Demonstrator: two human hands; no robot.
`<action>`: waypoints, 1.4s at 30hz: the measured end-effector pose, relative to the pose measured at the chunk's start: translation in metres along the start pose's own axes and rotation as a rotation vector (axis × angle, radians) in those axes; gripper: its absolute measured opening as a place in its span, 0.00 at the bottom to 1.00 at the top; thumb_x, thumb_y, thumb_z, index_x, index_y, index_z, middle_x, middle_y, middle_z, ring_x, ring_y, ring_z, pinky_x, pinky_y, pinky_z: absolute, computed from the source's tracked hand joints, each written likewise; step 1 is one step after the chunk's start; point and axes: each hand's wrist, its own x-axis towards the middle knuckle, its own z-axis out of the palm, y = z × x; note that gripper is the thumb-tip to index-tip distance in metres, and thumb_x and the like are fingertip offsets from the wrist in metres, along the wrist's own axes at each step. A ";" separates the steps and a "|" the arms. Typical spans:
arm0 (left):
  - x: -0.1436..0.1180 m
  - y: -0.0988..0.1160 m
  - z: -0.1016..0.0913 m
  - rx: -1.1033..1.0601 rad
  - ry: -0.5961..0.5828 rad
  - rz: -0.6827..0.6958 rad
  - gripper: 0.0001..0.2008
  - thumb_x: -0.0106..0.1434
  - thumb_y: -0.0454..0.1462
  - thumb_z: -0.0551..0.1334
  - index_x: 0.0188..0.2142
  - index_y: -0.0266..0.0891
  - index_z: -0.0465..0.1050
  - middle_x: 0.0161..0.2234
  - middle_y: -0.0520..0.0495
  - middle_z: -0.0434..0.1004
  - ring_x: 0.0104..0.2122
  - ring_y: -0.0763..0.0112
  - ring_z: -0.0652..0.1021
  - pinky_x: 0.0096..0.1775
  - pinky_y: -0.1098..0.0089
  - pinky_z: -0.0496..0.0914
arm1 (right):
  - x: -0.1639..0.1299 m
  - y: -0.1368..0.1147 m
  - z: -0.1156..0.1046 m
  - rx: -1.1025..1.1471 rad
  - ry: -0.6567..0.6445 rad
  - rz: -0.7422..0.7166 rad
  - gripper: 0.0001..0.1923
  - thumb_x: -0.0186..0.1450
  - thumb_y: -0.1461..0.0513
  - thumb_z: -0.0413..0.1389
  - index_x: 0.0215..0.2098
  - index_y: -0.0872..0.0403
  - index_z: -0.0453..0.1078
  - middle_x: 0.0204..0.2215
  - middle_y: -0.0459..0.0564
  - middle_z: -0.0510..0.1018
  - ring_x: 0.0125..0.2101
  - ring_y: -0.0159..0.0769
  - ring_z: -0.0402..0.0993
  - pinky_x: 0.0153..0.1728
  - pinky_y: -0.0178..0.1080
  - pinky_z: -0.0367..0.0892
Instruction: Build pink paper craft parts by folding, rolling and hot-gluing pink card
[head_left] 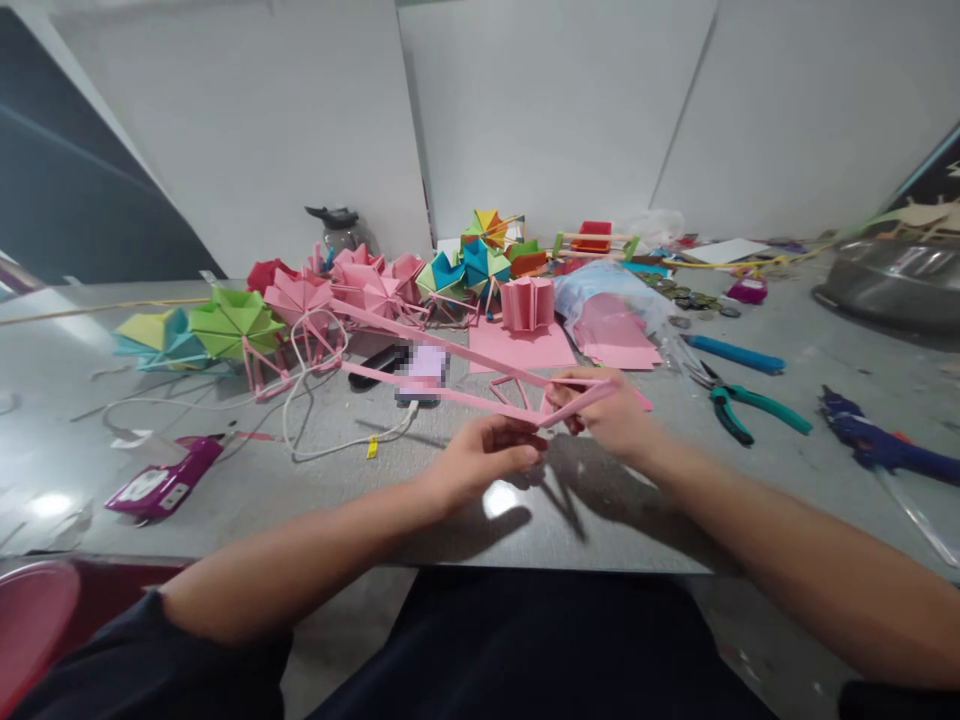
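Note:
A light frame of pink sticks [480, 402] is held over the table between my hands. Two long pieces run from it toward the left, and shorter pieces form a triangle at the right end. My left hand [487, 460] is closed, thumb and fingers at the lower long stick near its right end. My right hand [619, 415] pinches the frame at the triangular end, its fingertips partly hidden by the sticks. Just beyond my hands, a small pink stick triangle [508, 390] lies on the table. Behind it stands a pleated pink paper piece [527, 304] on a pink sheet [491, 345].
Folded-paper models in pink, green [234, 322] and other colours stand at the back left. A phone [421, 372] with a white cable and a purple power strip [163, 478] lie left. Right are green-handled pliers [750, 405], a blue cutter [739, 354], a glue gun [885, 435] and a metal bowl [892, 285].

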 end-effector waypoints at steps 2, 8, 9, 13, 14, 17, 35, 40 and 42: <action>-0.005 0.000 0.002 0.075 -0.063 -0.086 0.28 0.54 0.40 0.83 0.51 0.37 0.80 0.47 0.38 0.86 0.39 0.65 0.85 0.43 0.63 0.77 | 0.012 0.001 -0.017 0.005 -0.044 0.101 0.14 0.58 0.54 0.69 0.23 0.52 0.75 0.17 0.44 0.73 0.17 0.30 0.63 0.19 0.36 0.59; -0.032 0.024 0.012 0.502 -0.231 0.015 0.11 0.66 0.41 0.74 0.37 0.39 0.77 0.33 0.47 0.82 0.32 0.68 0.80 0.38 0.67 0.73 | 0.024 0.009 -0.054 -0.003 -0.207 0.338 0.10 0.50 0.57 0.71 0.22 0.54 0.78 0.17 0.48 0.76 0.18 0.32 0.66 0.18 0.34 0.57; -0.038 0.032 0.013 0.568 -0.222 0.078 0.10 0.67 0.41 0.72 0.34 0.39 0.77 0.31 0.48 0.80 0.32 0.69 0.78 0.37 0.68 0.71 | 0.022 0.010 -0.058 -0.019 -0.251 0.351 0.10 0.50 0.57 0.72 0.22 0.53 0.78 0.17 0.48 0.76 0.18 0.32 0.67 0.17 0.34 0.58; -0.058 0.062 0.016 0.678 -0.232 0.173 0.11 0.72 0.41 0.67 0.33 0.41 0.76 0.30 0.49 0.80 0.31 0.69 0.76 0.37 0.70 0.70 | 0.015 0.013 -0.072 -0.119 -0.498 0.313 0.13 0.54 0.56 0.73 0.19 0.51 0.78 0.17 0.48 0.77 0.17 0.34 0.69 0.17 0.36 0.62; -0.061 0.068 0.017 0.710 -0.220 0.177 0.10 0.72 0.40 0.66 0.33 0.41 0.77 0.30 0.50 0.80 0.31 0.70 0.76 0.36 0.70 0.69 | 0.015 0.014 -0.074 -0.148 -0.574 0.273 0.13 0.57 0.55 0.71 0.19 0.50 0.78 0.18 0.48 0.78 0.17 0.34 0.69 0.17 0.35 0.62; -0.057 0.078 0.014 0.811 -0.200 0.210 0.12 0.73 0.40 0.65 0.32 0.41 0.76 0.29 0.50 0.79 0.30 0.70 0.75 0.35 0.70 0.68 | 0.017 0.022 -0.074 -0.238 -0.688 0.220 0.14 0.63 0.56 0.68 0.21 0.50 0.80 0.17 0.47 0.78 0.16 0.32 0.67 0.15 0.34 0.58; 0.028 0.021 -0.002 1.211 -0.533 0.490 0.10 0.73 0.44 0.67 0.49 0.44 0.84 0.54 0.36 0.83 0.52 0.51 0.80 0.60 0.53 0.70 | 0.007 0.016 -0.077 -0.208 -0.655 0.185 0.08 0.57 0.58 0.73 0.25 0.48 0.81 0.23 0.43 0.80 0.26 0.38 0.74 0.27 0.38 0.67; 0.023 0.011 0.000 1.315 -0.648 0.479 0.28 0.70 0.53 0.73 0.65 0.47 0.78 0.70 0.32 0.73 0.66 0.37 0.74 0.68 0.45 0.63 | 0.005 0.018 -0.077 -0.269 -0.680 0.170 0.11 0.57 0.59 0.73 0.23 0.48 0.77 0.22 0.43 0.78 0.25 0.37 0.72 0.26 0.39 0.66; 0.023 0.007 -0.001 1.298 -0.661 0.476 0.32 0.69 0.54 0.74 0.67 0.49 0.76 0.72 0.33 0.72 0.68 0.36 0.72 0.69 0.45 0.61 | 0.003 0.024 -0.078 -0.275 -0.624 0.163 0.14 0.52 0.61 0.77 0.21 0.48 0.75 0.20 0.42 0.76 0.24 0.36 0.70 0.24 0.39 0.63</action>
